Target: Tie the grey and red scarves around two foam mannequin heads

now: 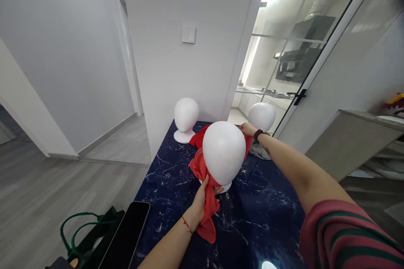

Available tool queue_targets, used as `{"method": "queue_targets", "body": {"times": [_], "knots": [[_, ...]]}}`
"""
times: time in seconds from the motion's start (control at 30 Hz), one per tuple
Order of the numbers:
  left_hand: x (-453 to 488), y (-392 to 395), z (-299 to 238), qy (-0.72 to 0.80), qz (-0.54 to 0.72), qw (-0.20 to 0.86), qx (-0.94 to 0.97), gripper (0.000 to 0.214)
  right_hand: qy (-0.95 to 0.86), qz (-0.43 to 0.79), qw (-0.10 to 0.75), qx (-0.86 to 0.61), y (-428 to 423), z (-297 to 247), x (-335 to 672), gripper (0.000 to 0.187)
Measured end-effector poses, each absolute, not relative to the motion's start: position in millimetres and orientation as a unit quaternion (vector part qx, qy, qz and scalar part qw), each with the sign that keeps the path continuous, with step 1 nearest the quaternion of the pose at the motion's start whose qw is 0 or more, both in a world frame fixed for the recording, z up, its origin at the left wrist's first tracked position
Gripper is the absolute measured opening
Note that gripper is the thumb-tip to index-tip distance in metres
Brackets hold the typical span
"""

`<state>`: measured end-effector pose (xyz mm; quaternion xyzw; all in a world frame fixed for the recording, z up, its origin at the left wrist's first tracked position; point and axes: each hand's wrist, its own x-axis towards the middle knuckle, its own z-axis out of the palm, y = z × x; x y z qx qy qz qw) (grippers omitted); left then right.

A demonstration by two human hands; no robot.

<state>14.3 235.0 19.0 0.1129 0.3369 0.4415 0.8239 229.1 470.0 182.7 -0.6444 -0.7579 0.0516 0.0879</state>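
Observation:
A white foam mannequin head (224, 151) stands upright on its base in the middle of the dark blue marbled table. Around its neck and behind it runs a red scarf (208, 206), whose near end hangs down onto the tabletop. My left hand (203, 197) grips the scarf just below the head's front left, fingers partly hidden by the cloth. Behind the head on the right, my right hand (248, 129) pinches another part of the scarf. Part of the cloth is hidden by the head.
Two more white foam heads, one at back left (186, 118) and one at back right (261, 116), stand near the table's far edge. Grey lacy fabric (259, 150) lies by the right one. A black phone (126, 235) and a green bag (91, 239) are at front left. A glass door (284, 50) stands behind.

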Motion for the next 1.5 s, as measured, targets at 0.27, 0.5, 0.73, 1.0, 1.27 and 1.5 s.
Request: {"method": "queue_targets", "body": {"times": [0.27,0.5,0.73,1.0,1.27,1.5], "knots": [[15,237,11,0.343,0.439,0.822,0.124,0.050,-0.750,0.179,0.096,-0.629,372,134,285,0.016],[15,234,17,0.343,0.445,0.817,0.131,0.047,-0.695,0.426,0.249,-0.522,241,99,282,0.032],[13,230,21,0.353,0.419,0.825,0.142,0.026,-0.646,0.336,0.405,-0.554,181,33,199,0.037],[21,230,20,0.335,0.468,0.811,0.108,0.026,-0.621,0.384,0.455,-0.511,160,4,115,0.026],[20,232,16,0.313,0.463,0.821,0.115,0.024,-0.700,0.224,0.388,-0.556,121,14,114,0.019],[22,228,25,0.309,0.449,0.828,0.134,0.020,-0.723,0.116,0.324,-0.599,95,10,114,0.022]]}}
